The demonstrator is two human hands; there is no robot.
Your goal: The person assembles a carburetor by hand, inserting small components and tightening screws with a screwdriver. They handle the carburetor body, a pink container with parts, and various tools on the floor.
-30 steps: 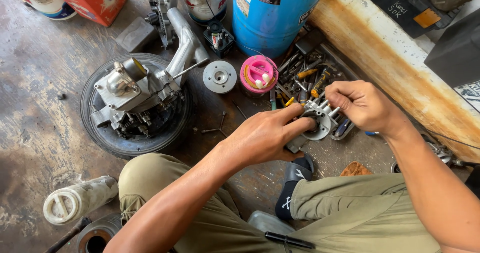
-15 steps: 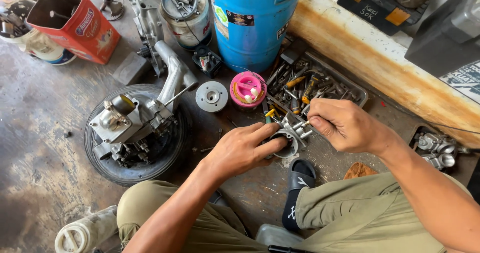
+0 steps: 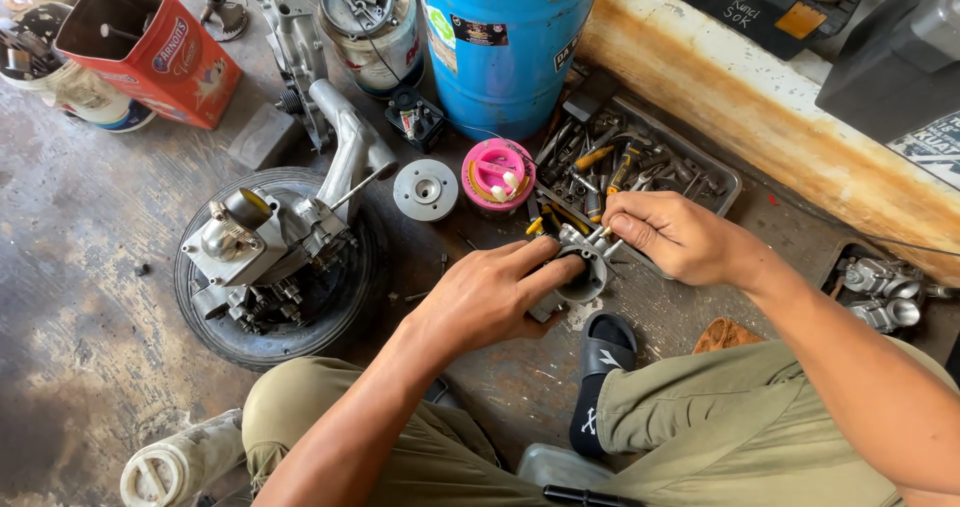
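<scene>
Left hand [image 3: 490,297] clasps carburetor [image 3: 575,267]; right hand [image 3: 675,235] pinches its small top fitting above tool tray [image 3: 720,182].

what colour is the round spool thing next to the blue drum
Pink, with a yellowish rim: the round spool on the floor beside the blue drum, seen clearly in the head view.

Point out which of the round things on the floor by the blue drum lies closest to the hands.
The pink round spool: it sits just above the left hand and the metal part it holds, while the grey metal disc lies farther left, toward the engine on the tyre.
</scene>
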